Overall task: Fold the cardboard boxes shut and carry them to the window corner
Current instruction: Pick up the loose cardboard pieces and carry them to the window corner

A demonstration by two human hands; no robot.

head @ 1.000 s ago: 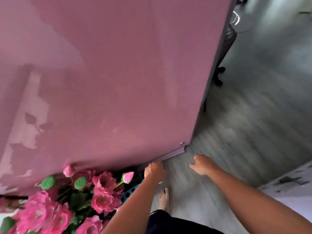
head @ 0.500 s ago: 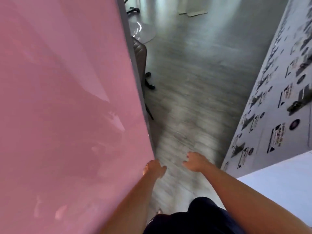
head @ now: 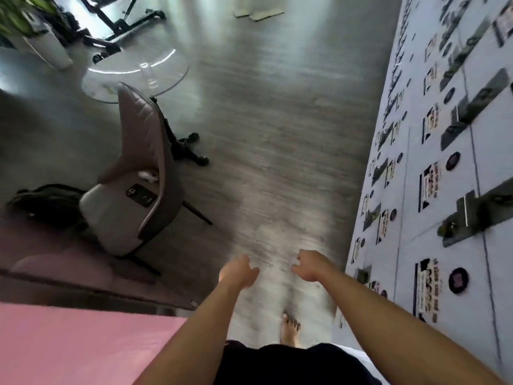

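Observation:
My left hand and my right hand hang low in front of me over the grey wood floor, about a hand's width apart, fingers loosely curled with nothing in them. Flat pieces of cardboard lie on the floor far ahead at the top of the view. No folded box is in sight. My bare foot shows below the hands.
A pink panel fills the lower left. A padded chair with a phone on its seat stands left, a round glass table behind it. A black bag lies beside the chair. A white wall with mounted displays runs along the right.
The view has swung from the pink panel and the flowers to the open floor ahead. Both hands stay low, empty and in front of me.

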